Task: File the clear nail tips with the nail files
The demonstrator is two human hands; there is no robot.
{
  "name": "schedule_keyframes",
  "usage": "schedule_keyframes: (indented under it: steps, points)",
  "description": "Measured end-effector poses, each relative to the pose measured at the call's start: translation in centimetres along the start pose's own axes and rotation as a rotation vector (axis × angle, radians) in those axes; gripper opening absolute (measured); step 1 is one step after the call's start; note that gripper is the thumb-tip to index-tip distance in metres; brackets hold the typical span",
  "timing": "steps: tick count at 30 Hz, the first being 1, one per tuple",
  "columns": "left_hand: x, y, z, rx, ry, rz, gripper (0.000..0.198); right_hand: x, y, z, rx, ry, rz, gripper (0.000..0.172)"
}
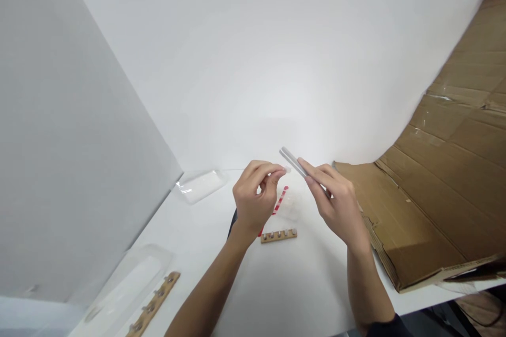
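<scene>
My left hand (256, 195) is raised over the table, thumb and forefinger pinched on a small translucent piece (288, 170). Facing it, my right hand (336, 197) grips slim grey tweezers (293, 160) between thumb and fingers. Their far end points up and left, a short gap away from the small piece. Below the hands lies a wooden strip (279, 239) with several small metallic or clear pegs in a row. A red-and-white striped strip (280, 201) lies behind it, partly covered by my left hand, beside a faint clear plastic bag or sheet (291, 205).
A clear plastic tray (201, 187) sits at the table's back left. Another clear tray (132, 279) is nearer, beside a second wooden strip (154, 303) with metal pegs. Bent cardboard (435, 184) rises along the right side. White walls (276, 63) stand behind and left.
</scene>
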State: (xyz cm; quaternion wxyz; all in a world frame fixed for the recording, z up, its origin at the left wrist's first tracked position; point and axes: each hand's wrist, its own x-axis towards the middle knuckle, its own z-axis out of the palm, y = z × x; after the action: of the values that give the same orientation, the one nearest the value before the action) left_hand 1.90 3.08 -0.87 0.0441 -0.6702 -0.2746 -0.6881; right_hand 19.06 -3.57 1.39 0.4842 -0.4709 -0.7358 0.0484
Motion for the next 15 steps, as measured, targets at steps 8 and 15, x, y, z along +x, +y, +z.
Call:
schedule_keyframes:
  steps: [8, 15]
  points:
    - [-0.10, -0.30, -0.20, 0.123, 0.077, 0.184, 0.022, -0.14, 0.21, -0.80, -0.042, -0.048, 0.065, 0.043]
    - [-0.21, -0.55, -0.21, 0.126, 0.086, 0.266, 0.023, -0.21, 0.46, -0.90, -0.140, -0.095, 0.105, 0.042]
